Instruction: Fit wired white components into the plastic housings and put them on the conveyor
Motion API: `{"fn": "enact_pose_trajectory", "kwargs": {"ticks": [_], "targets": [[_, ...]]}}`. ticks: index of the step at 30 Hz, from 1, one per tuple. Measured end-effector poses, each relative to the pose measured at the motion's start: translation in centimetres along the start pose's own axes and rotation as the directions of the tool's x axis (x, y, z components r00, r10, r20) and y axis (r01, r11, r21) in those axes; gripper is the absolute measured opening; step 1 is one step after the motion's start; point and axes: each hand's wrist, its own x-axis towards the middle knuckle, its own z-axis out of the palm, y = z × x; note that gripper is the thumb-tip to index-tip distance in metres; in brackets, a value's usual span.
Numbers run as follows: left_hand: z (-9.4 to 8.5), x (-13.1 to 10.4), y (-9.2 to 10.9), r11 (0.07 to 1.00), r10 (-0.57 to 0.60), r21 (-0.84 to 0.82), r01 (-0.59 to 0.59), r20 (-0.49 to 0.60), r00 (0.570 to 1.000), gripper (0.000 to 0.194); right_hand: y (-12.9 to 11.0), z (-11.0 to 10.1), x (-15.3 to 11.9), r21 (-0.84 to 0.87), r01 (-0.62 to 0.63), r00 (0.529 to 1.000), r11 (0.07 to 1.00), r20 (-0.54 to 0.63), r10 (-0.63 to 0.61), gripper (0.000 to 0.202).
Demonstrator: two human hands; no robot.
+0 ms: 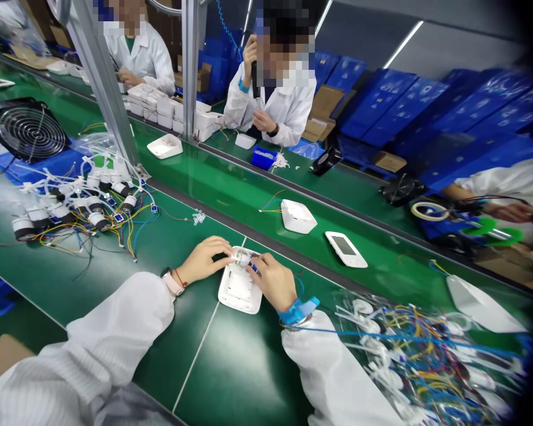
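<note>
A white plastic housing (241,294) lies on the green table in front of me, its hollow inner side facing up. At its far end sits a small white cylindrical part (240,258), pinched between my two hands. My left hand (206,258) reaches in from the left, thumb and forefinger closed on this part. From the right, my right hand (273,279) grips the part's other side, close to a small blue piece. The fingers partly cover the part, so its exact shape is hidden. A blue wrist strap (299,312) with a cord circles my right wrist.
Wired cylindrical motor parts (93,201) pile up at left; bagged wires and tubes (421,355) lie at right. Small white rings (198,218) rest near the belt (249,207), which carries white housings (298,216). A metal post (102,83) rises at left. Co-workers sit opposite.
</note>
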Motion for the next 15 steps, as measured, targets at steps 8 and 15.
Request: {"fn": "enact_pose_trajectory", "kwargs": {"ticks": [8, 15], "targets": [[-0.3, 0.1, 0.5, 0.994, 0.04, 0.099, -0.044, 0.046, 0.998, 0.016, 0.9, -1.2, 0.1, 0.13, 0.099, 0.974, 0.987, -0.214, -0.07, 0.025], [-0.2, 0.0, 0.4, 0.994, 0.051, 0.096, -0.055, 0.041, 0.998, 0.016, -0.7, 0.6, 0.9, 0.345, 0.267, 0.959, 0.9, -0.186, -0.213, 0.017]]}}
